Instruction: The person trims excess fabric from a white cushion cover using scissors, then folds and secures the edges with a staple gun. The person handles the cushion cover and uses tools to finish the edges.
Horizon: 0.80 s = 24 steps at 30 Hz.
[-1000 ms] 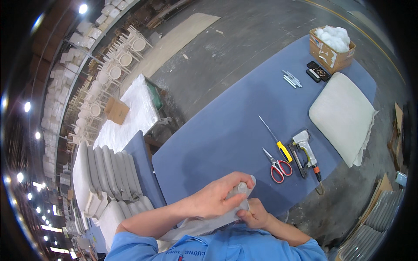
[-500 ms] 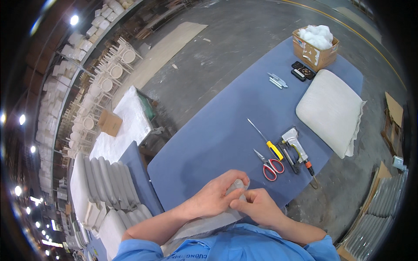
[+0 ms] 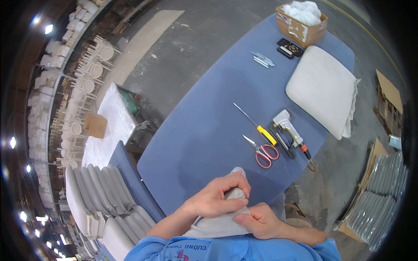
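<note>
Shifted closer to the body since before, left hand [image 3: 217, 201] and right hand [image 3: 260, 222], fingers closed gripping grey fabric piece [image 3: 220, 224] at near edge of blue bench [image 3: 209, 122], scissors [image 3: 261, 152] nearby.

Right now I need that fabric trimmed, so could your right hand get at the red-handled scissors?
Probably yes. The red-handled scissors lie on bare blue table just beyond the right hand, nothing between, but both hands grip the grey fabric piece.

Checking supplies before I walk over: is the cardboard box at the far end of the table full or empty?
Full. The cardboard box is open-topped, and white fluffy stuffing heaps above its rim.
</note>
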Each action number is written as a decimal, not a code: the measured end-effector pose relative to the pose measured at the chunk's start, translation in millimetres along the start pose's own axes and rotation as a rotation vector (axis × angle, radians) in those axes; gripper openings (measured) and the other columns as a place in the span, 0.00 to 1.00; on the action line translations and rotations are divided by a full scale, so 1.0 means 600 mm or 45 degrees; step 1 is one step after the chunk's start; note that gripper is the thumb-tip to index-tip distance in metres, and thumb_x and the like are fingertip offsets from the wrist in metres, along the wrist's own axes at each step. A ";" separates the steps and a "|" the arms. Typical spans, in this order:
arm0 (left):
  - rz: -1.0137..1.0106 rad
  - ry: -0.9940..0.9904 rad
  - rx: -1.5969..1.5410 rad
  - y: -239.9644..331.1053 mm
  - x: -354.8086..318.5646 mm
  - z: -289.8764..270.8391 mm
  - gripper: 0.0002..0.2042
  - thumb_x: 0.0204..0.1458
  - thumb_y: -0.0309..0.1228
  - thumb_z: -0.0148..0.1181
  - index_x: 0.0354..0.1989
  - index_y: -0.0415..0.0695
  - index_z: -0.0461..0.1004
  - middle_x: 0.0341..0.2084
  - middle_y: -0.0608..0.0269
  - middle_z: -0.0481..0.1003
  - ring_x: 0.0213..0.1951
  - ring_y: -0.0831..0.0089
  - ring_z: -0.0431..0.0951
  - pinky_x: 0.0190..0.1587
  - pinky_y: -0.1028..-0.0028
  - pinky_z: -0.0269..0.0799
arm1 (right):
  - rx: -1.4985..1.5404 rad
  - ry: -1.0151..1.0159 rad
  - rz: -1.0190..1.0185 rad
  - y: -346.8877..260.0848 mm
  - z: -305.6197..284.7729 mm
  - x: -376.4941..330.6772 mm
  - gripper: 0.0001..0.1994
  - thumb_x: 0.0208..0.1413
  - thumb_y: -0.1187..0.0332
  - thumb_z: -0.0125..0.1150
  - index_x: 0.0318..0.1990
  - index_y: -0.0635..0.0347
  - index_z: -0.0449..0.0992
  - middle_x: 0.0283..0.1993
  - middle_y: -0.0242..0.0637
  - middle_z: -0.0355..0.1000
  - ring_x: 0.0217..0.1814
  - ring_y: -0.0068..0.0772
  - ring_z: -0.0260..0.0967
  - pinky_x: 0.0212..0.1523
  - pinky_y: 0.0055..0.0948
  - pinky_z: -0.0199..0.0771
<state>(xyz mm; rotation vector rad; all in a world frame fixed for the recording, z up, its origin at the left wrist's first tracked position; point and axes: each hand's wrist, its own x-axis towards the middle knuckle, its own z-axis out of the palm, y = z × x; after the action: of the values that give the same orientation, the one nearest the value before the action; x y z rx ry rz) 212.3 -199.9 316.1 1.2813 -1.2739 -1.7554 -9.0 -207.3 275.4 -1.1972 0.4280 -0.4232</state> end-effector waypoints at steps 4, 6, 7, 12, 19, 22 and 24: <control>0.041 -0.054 -0.110 -0.010 0.001 0.005 0.10 0.50 0.23 0.66 0.41 0.44 0.77 0.40 0.65 0.76 0.49 0.68 0.73 0.76 0.54 0.45 | -0.128 -0.025 -0.118 0.021 -0.001 -0.016 0.16 0.71 0.60 0.59 0.33 0.61 0.80 0.20 0.36 0.69 0.19 0.32 0.64 0.23 0.34 0.63; 0.034 -0.076 -0.116 -0.008 -0.001 0.006 0.10 0.50 0.27 0.66 0.41 0.43 0.77 0.41 0.64 0.76 0.49 0.67 0.73 0.76 0.55 0.45 | -0.164 -0.010 -0.177 0.020 0.001 -0.016 0.16 0.71 0.60 0.60 0.33 0.60 0.80 0.21 0.38 0.70 0.19 0.36 0.67 0.23 0.35 0.64; 0.031 -0.085 -0.116 -0.007 -0.003 0.006 0.10 0.51 0.30 0.65 0.41 0.43 0.77 0.41 0.63 0.76 0.50 0.66 0.73 0.76 0.55 0.45 | -0.147 0.003 -0.197 0.015 0.004 -0.014 0.16 0.70 0.60 0.61 0.32 0.60 0.79 0.21 0.38 0.71 0.19 0.38 0.67 0.23 0.36 0.65; 0.054 -0.155 -0.317 -0.013 -0.004 -0.011 0.15 0.51 0.34 0.58 0.44 0.38 0.77 0.42 0.60 0.74 0.50 0.67 0.71 0.62 0.64 0.57 | -0.070 -0.023 -0.236 0.024 0.008 -0.009 0.16 0.70 0.59 0.60 0.32 0.60 0.79 0.22 0.39 0.73 0.20 0.41 0.69 0.23 0.36 0.67; 0.018 -0.095 -0.217 -0.008 -0.009 -0.013 0.17 0.45 0.37 0.63 0.42 0.40 0.79 0.41 0.58 0.76 0.52 0.62 0.73 0.75 0.53 0.46 | -0.085 0.015 -0.253 0.018 0.019 -0.003 0.15 0.70 0.60 0.61 0.33 0.60 0.79 0.23 0.41 0.73 0.21 0.43 0.71 0.24 0.37 0.69; 0.037 -0.139 -0.190 -0.010 -0.011 -0.021 0.15 0.48 0.34 0.63 0.44 0.40 0.78 0.42 0.57 0.77 0.52 0.61 0.74 0.74 0.52 0.48 | -0.114 0.009 -0.269 0.016 0.022 0.000 0.15 0.70 0.60 0.61 0.32 0.60 0.79 0.23 0.41 0.74 0.21 0.45 0.72 0.25 0.38 0.71; 0.101 -0.137 -0.246 -0.011 -0.013 -0.021 0.13 0.52 0.31 0.62 0.45 0.41 0.76 0.43 0.55 0.78 0.52 0.60 0.75 0.74 0.50 0.49 | -0.136 -0.001 -0.285 0.016 0.023 0.001 0.15 0.70 0.60 0.61 0.32 0.60 0.79 0.23 0.42 0.74 0.22 0.45 0.72 0.25 0.38 0.72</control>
<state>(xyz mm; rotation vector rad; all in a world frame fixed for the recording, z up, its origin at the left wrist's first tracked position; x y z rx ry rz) 227.2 -195.2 311.5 1.0267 -1.1641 -1.8615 -0.5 -193.4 270.3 -1.3549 0.3199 -0.5988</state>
